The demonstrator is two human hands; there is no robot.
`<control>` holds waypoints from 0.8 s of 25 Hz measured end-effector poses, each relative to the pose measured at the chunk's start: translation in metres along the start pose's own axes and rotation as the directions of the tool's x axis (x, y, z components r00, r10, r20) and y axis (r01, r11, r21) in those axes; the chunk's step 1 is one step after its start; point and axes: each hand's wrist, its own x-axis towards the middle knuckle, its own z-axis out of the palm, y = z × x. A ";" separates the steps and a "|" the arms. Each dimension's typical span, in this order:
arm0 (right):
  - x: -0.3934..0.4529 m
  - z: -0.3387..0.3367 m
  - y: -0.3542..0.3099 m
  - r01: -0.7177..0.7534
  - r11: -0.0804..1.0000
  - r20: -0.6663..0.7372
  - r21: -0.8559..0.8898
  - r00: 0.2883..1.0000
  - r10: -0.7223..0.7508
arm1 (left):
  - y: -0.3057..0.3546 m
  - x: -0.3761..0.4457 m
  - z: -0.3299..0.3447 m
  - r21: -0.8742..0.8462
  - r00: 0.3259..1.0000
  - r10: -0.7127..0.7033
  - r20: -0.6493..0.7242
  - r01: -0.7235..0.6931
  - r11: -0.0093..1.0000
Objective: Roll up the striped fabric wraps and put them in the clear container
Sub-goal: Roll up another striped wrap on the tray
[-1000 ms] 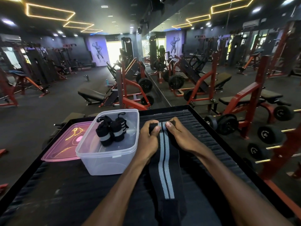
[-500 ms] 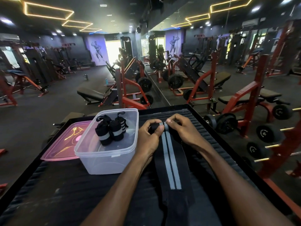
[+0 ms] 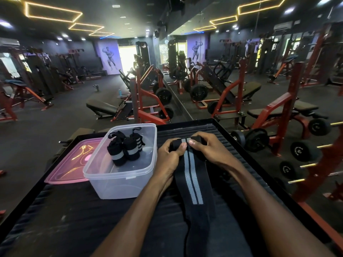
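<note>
Both hands (image 3: 191, 151) pinch wrap (image 3: 192, 180) (rolled end).

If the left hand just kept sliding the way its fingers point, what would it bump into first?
The left hand points right, across the striped wrap. It would almost at once meet the right hand, whose thumb nearly touches the left thumb on the rolled end.

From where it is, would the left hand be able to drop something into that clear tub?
Probably yes. The tub sits open just beside the left hand, its pink lid lying off to the far side, and nothing stands between them. The hand is busy gripping the wrap, though.
</note>
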 end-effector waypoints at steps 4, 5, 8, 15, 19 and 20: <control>0.000 -0.002 0.002 0.128 0.990 0.001 -0.054 0.992 -0.128 | -0.002 0.003 -0.003 0.024 0.999 -0.038 -0.021 0.039 0.999; 0.000 -0.002 0.002 0.106 0.994 0.002 -0.026 0.994 -0.106 | -0.004 0.004 -0.005 0.084 0.999 -0.005 -0.048 0.009 0.996; -0.001 0.000 0.001 -0.023 0.998 0.015 0.054 1.000 0.022 | -0.006 0.004 -0.004 0.156 0.995 0.093 -0.042 -0.085 0.984; 0.002 -0.002 0.007 0.108 0.994 -0.054 -0.028 0.993 -0.109 | -0.006 0.006 -0.003 -0.128 0.999 -0.042 -0.023 0.039 0.991; 0.002 -0.001 0.007 0.071 0.997 -0.066 0.010 0.995 -0.070 | -0.012 0.011 -0.004 -0.053 0.998 -0.010 -0.060 0.007 0.999; 0.002 -0.001 0.008 0.054 0.999 -0.073 -0.006 0.996 -0.054 | -0.014 0.011 -0.004 -0.024 0.996 0.015 -0.084 -0.017 1.000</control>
